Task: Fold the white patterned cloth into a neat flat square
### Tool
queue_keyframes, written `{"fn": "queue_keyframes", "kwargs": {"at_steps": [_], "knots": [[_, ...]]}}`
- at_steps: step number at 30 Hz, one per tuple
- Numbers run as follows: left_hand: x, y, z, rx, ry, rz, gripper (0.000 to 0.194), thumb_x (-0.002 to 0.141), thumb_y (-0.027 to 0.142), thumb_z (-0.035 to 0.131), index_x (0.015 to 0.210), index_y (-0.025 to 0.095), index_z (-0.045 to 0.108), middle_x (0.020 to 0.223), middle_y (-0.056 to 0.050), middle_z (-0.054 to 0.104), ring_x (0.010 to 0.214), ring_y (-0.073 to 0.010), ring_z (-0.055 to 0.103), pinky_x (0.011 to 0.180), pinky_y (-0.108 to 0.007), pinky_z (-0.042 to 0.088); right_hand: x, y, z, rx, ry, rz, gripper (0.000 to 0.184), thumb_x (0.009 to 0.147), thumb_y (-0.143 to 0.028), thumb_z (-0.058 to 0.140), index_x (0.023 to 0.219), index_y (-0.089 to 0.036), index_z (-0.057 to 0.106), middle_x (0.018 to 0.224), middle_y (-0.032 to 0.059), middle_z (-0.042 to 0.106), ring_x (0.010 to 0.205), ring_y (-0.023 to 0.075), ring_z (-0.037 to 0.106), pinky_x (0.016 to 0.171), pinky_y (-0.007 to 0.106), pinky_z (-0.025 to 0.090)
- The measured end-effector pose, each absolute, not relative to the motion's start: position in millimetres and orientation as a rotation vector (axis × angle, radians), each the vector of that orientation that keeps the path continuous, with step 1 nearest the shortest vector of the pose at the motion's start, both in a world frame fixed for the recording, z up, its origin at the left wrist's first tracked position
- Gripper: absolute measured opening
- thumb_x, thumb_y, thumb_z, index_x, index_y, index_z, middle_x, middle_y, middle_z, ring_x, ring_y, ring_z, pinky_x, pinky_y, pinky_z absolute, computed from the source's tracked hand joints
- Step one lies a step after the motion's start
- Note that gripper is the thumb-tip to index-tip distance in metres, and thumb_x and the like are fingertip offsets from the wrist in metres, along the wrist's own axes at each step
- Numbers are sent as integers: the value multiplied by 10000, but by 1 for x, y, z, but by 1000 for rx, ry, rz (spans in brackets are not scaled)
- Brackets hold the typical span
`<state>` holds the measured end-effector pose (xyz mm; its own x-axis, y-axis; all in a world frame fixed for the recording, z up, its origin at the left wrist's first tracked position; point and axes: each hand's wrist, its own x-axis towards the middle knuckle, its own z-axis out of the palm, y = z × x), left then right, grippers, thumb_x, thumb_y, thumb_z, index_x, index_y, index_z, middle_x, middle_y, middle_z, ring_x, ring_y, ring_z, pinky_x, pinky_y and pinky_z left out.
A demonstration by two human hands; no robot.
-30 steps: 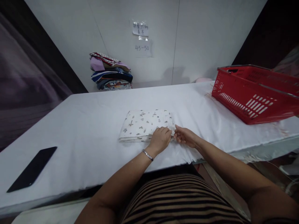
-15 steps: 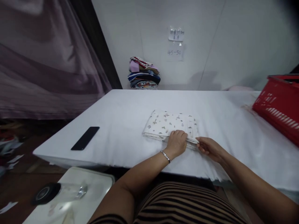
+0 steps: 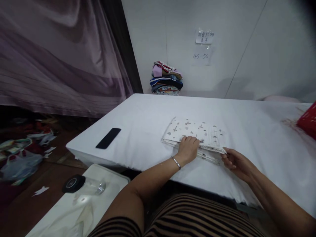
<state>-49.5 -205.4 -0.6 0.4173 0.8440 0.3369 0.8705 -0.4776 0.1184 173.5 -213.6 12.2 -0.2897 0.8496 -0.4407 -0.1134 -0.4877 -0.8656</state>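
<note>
A folded white cloth [image 3: 195, 128] with small printed leaf and plant motifs lies on the white-covered table [image 3: 148, 112]. Over its near edge bends my left hand [image 3: 188, 148], closed on the upper layers, with the thumb hidden. My right hand [image 3: 238, 163] pinches the near right corner of those layers between thumb and fingers. That corner is raised a little, and a lower layer of the same cloth shows beneath it. A silver bracelet [image 3: 176, 162] circles my left wrist.
A black phone [image 3: 108, 138] lies on the table's left side. Folded clothes [image 3: 166, 79] are stacked by the back wall, and a red basket [image 3: 308, 121] sits at the right. Left of me, a white stand [image 3: 98, 174] holds a clear jar with a black lid [image 3: 74, 183].
My view has swung left, so things appear further right. The cloth's near right corner is lifted higher in my right hand, and the gap above the lower layer is wider.
</note>
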Motion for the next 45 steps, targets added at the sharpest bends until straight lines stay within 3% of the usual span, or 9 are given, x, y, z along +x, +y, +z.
{"fn": "queue_keyframes", "kwargs": {"at_steps": [13,19,23,31,35,38,41,45], "knots": [[-150,-195,-2,-2277,-1883,-506,218,789,113,500,966,217,574,1028,-50,621,961,-223,539,773,-352,432,166,-216,1,-1388,-1024,1826,240,750,-382,601,642,-176,540,642,14,541,427,66,363,333,212,212],[-161,-202,-7,-2306,-1814,-679,267,828,154,489,1073,237,551,1088,-41,610,1019,-194,532,835,-325,452,170,-215,1,-1476,-1230,1774,351,765,-478,566,582,-186,502,438,-34,421,384,76,324,366,230,213],[-167,-205,-8,-2349,-1854,-639,250,798,269,573,1047,255,563,1101,-38,598,1050,-215,514,806,-332,478,173,-214,0,-1494,-1263,1759,349,767,-491,549,592,-194,493,434,-41,426,372,77,319,374,231,208],[-180,-203,-18,-2238,-1876,-576,249,806,111,476,1010,228,557,1056,-53,599,978,-195,550,772,-301,474,166,-217,4,-1485,-1315,1695,351,768,-464,565,561,-195,476,459,-42,447,381,66,312,384,228,203],[-186,-203,-19,-2328,-1856,-581,177,859,204,480,1022,230,543,1022,-34,595,935,-167,566,730,-269,473,166,-217,3,-1515,-1291,1737,368,781,-467,551,547,-194,473,400,-49,405,369,66,287,383,223,186],[-191,-204,-14,-2448,-1828,-638,287,830,316,558,1104,242,512,1071,-27,571,974,-167,556,772,-274,477,168,-215,0,-1506,-1277,1764,376,792,-476,538,552,-192,484,396,-47,397,371,67,287,385,221,187],[-195,-205,-9,-2466,-1870,-699,319,805,252,562,1120,244,508,1093,-22,555,977,-155,555,807,-267,474,168,-214,-1,-1472,-1239,1771,361,787,-472,552,570,-190,488,438,-45,420,378,65,300,378,222,183],[-195,-204,-10,-2408,-1847,-671,217,831,187,489,1037,231,540,1030,-21,575,942,-147,560,787,-257,464,168,-213,2,-1388,-1217,1742,351,765,-471,586,592,-185,478,540,-33,485,398,58,338,373,222,201]]}}
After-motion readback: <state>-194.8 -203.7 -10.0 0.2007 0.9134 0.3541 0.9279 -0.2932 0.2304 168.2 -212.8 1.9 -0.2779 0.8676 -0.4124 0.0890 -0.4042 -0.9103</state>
